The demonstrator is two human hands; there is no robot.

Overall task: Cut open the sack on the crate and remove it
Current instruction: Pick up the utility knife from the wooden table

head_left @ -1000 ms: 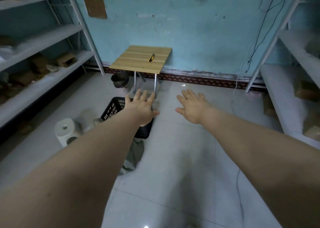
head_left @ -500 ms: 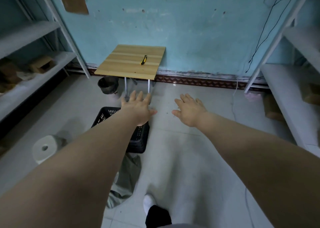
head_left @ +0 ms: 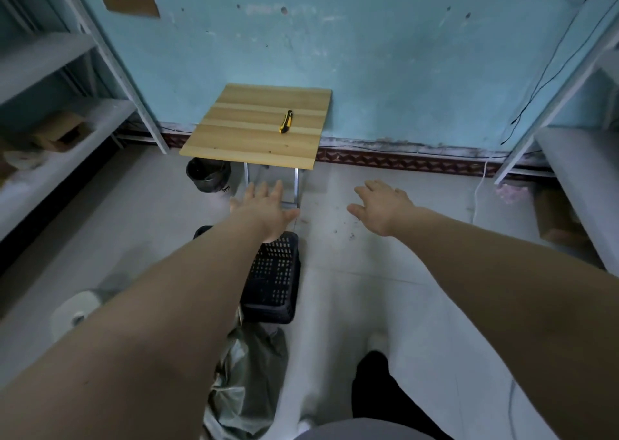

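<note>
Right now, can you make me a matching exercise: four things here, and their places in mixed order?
1 yellow-and-black utility knife
2 black perforated plastic crate
3 round black bucket
4 white paper roll

A floor, beside the light wooden table's front left corner
B on that table
C floor, far left
D floor, partly behind the left hand

Pairs: 1-B, 2-D, 3-A, 4-C

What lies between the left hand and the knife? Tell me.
Head view: only the table, its front edge and bare top, between left hand and knife.
</note>
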